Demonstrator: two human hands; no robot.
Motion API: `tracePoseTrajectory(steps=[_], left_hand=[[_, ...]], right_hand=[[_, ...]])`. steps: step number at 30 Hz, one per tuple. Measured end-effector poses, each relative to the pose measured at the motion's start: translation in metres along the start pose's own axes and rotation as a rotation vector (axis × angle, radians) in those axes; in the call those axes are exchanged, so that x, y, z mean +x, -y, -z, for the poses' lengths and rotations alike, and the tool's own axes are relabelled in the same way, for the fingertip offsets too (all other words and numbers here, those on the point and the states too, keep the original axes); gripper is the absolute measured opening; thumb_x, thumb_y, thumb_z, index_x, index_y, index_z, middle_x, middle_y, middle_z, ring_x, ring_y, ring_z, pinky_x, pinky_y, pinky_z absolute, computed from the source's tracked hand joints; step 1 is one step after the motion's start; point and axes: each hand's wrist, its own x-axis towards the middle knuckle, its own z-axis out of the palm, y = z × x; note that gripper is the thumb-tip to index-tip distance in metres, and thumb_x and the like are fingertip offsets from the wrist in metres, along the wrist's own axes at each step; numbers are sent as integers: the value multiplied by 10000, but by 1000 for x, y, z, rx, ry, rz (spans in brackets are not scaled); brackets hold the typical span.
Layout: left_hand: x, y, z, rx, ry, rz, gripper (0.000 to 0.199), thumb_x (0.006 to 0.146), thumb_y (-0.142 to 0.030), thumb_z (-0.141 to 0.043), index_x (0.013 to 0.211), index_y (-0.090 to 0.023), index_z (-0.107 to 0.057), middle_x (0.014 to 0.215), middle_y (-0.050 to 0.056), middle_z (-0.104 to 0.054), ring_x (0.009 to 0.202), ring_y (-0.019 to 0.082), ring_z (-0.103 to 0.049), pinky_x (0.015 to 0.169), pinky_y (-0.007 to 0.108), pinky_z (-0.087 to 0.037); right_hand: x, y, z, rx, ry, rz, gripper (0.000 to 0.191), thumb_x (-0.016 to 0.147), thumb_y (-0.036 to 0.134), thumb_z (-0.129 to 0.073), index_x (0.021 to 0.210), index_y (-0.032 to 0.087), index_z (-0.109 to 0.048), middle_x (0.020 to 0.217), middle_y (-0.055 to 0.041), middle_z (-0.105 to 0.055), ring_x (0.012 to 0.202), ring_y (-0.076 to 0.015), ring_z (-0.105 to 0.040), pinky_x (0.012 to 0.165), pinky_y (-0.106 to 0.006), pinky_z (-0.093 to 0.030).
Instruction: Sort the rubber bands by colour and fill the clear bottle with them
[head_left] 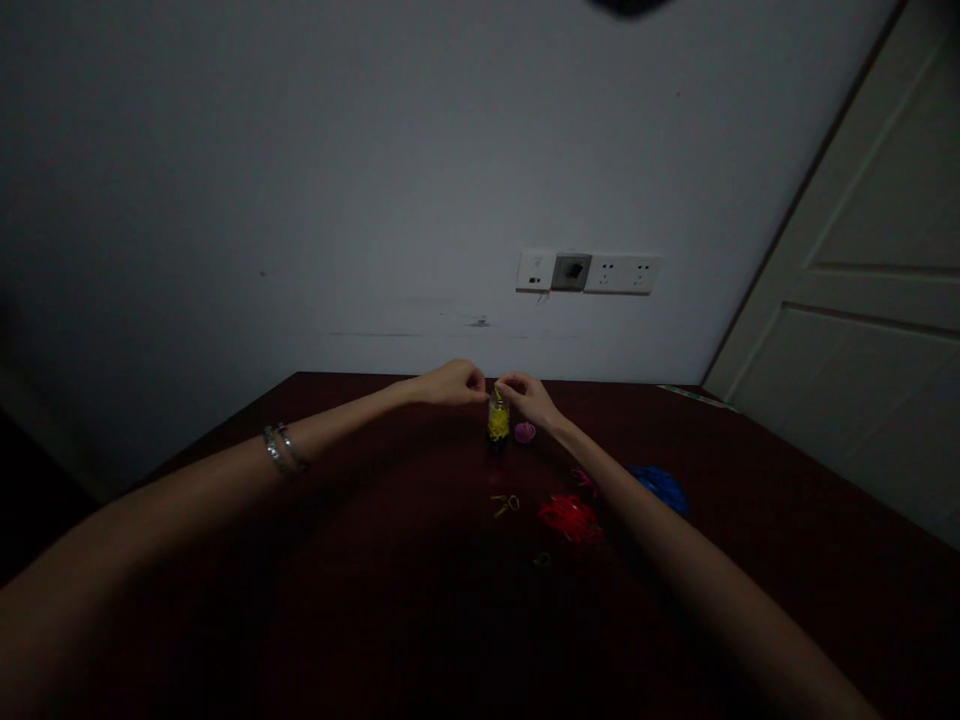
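Observation:
A small clear jar (498,424) stands upright toward the back of the table, with yellow bands inside and a dark layer at the bottom. My left hand (454,383) is closed, its fingertips at the left side of the jar's rim. Over the mouth, my right hand (529,396) pinches a thin yellow band (498,392). Beside the jar on the right lies a round pink piece (524,432), perhaps a lid. A few yellowish bands (504,503) lie loose on the table nearer to me.
A heap of red bands (570,518) lies right of centre, with pink bands (583,480) behind it. Beyond my right forearm is a blue heap (661,488). The dark red table (360,520) meets a wall with sockets (619,274). A door (870,270) stands at right.

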Motion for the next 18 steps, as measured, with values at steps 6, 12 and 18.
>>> tracePoseTrajectory(steps=[6, 12, 18], left_hand=[[-23, 10, -32, -47, 122, 0, 209, 705, -288, -512, 717, -106, -614, 617, 6, -560, 553, 76, -458, 522, 184, -323], [-38, 7, -74, -103, 228, 9, 376, 688, -407, -585, 930, -121, -601, 724, 12, -589, 606, 97, -505, 546, 190, -347], [-40, -1, -109, -64, 236, -61, 474, 641, -481, -625, 969, -139, -599, 837, 34, -583, 719, 138, -522, 596, 204, -364]], right_hand=[[-2, -2, 1, 19, 25, -77, 201, 644, 340, -569, 715, 151, -568, 708, -19, -579, 672, -129, -526, 652, -256, -430], [-3, 0, 3, 109, 4, -188, 202, 586, 313, -597, 707, 154, -569, 710, -8, -583, 661, -122, -530, 624, -248, -430], [-4, 4, 6, 155, 16, -223, 190, 594, 302, -590, 704, 150, -561, 731, -12, -579, 682, -123, -530, 630, -252, -428]])
